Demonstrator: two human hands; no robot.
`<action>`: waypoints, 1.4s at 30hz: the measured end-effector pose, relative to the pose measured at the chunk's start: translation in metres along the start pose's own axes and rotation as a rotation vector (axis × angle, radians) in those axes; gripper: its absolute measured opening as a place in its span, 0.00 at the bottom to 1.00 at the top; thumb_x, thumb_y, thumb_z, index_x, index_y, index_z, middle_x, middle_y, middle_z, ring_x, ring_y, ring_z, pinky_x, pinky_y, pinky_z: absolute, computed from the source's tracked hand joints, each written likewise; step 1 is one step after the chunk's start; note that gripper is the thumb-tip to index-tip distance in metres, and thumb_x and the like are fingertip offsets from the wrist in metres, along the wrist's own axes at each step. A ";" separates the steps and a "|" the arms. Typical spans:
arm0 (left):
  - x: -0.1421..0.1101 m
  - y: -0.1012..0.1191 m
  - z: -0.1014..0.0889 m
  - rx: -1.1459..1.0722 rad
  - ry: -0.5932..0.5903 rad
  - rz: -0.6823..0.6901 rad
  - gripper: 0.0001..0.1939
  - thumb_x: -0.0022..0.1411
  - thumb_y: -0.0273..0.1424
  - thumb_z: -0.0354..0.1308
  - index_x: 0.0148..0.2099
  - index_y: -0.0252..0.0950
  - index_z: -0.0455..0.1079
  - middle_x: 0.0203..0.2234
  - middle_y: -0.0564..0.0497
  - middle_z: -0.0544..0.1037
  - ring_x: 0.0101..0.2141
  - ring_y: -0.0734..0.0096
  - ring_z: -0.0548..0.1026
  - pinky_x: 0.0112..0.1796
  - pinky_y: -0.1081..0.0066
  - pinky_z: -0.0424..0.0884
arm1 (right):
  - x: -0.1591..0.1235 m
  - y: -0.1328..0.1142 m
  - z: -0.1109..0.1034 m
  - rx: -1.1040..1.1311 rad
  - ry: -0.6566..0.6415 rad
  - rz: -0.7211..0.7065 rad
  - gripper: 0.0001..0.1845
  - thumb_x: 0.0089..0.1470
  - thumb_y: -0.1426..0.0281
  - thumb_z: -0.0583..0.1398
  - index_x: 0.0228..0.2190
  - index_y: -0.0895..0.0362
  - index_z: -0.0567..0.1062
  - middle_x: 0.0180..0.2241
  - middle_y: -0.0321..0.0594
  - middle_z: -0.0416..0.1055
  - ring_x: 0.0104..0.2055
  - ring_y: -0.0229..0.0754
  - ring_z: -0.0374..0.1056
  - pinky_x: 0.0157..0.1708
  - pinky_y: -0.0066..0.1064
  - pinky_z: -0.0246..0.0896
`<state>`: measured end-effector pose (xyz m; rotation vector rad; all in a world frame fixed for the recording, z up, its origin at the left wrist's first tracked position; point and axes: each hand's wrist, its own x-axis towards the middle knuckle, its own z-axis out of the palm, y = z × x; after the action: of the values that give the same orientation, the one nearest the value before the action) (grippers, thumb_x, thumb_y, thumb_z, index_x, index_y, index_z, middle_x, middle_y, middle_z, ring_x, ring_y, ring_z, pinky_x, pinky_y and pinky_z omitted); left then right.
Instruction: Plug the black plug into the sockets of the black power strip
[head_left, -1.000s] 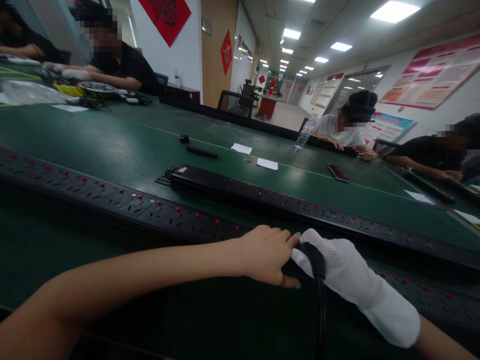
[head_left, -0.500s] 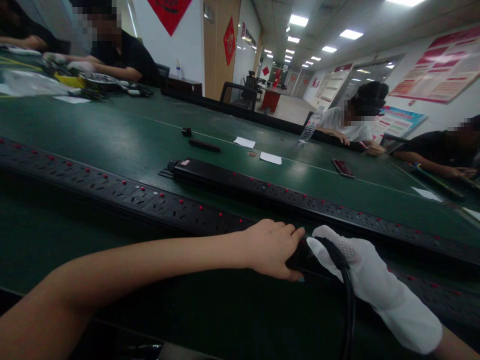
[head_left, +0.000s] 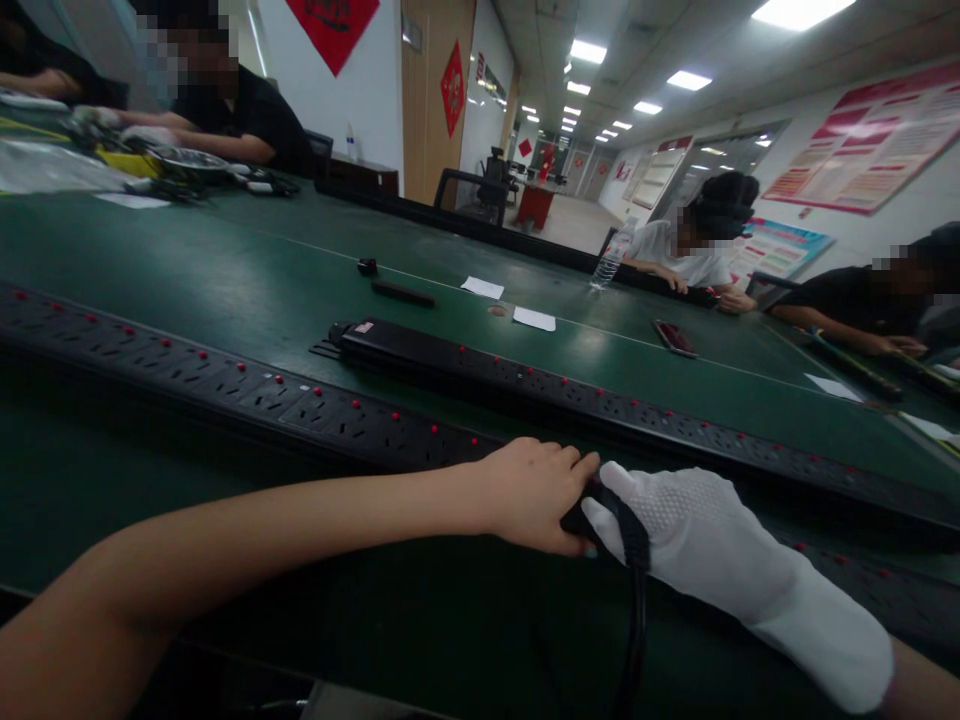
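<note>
A long black power strip (head_left: 360,425) with red lights lies across the table in front of me. My bare left hand (head_left: 536,495) is closed over its middle, fingers on the far edge and thumb on the near side. Right beside it, my right hand (head_left: 690,520) in a white dotted glove grips a black plug (head_left: 625,515) at the strip. A thick black cable (head_left: 635,610) hangs from the plug over the near side. The gloved fingers hide the plug's front, so I cannot tell how far in it sits.
Behind lies a second black power strip (head_left: 420,350). Farther off are a dark bar (head_left: 403,293), white papers (head_left: 534,319), a phone (head_left: 674,338) and a water bottle (head_left: 611,258). Several people sit around the green table (head_left: 285,270), with tools and cables at the far left.
My right hand has moved left with the plug, closer to my left hand, and the cable has swung left. The left hand keeps its grip on the strip. The view has shifted slightly.
</note>
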<state>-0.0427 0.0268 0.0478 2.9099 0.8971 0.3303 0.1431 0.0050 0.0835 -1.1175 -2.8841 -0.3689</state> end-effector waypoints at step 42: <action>-0.001 0.004 -0.007 -0.032 -0.060 -0.037 0.31 0.55 0.49 0.49 0.53 0.31 0.56 0.41 0.44 0.70 0.39 0.61 0.70 0.41 0.64 0.65 | 0.004 0.010 0.022 0.287 0.163 -0.016 0.10 0.52 0.63 0.55 0.29 0.57 0.65 0.22 0.34 0.67 0.20 0.33 0.60 0.21 0.24 0.49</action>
<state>-0.0426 0.0233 0.0549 2.8536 0.9265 0.2504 0.1477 0.0200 0.0645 -0.9689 -2.6941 -0.0396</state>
